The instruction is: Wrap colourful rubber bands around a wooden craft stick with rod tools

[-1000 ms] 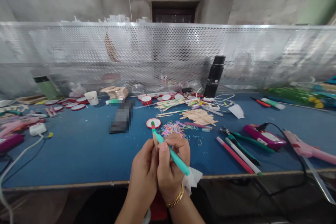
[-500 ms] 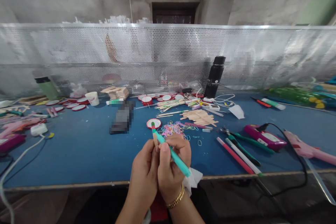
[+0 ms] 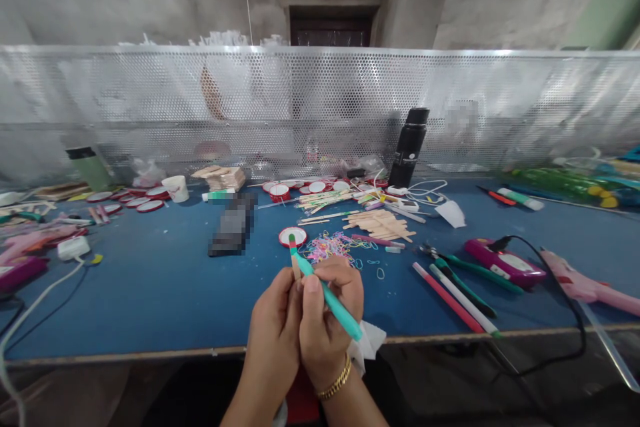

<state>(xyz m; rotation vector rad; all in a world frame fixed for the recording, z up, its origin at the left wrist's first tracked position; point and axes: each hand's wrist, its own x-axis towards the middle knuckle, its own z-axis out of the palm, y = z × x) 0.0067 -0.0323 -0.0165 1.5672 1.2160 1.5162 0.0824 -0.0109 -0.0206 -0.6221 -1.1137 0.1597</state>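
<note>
Between the fingers of my left hand [image 3: 276,317] a wooden craft stick [image 3: 295,268] stands upright, its top end coloured green with a red band below. My right hand [image 3: 333,310] is closed around a turquoise marker [image 3: 340,310], whose tip touches or nearly touches the stick just under the red band. Both hands press together near the table's front edge. Just beyond the stick lies a round white disc with a red rim [image 3: 293,236]. A heap of small coloured rubber bands [image 3: 330,247] spreads to its right. Some white tissue [image 3: 370,340] shows beside my right wrist.
Plain craft sticks [image 3: 383,223] lie behind the bands. On the right are red [image 3: 447,297] and white markers [image 3: 465,300], green-handled pliers [image 3: 480,273], a purple device [image 3: 505,261] and a pink glue gun [image 3: 590,283]. A black bottle [image 3: 410,147] stands behind; a dark blurred object [image 3: 233,223] lies left.
The marker's tip has shifted very slightly on the stick, and the right hand has tilted a little with it. Everything else stays in place.
</note>
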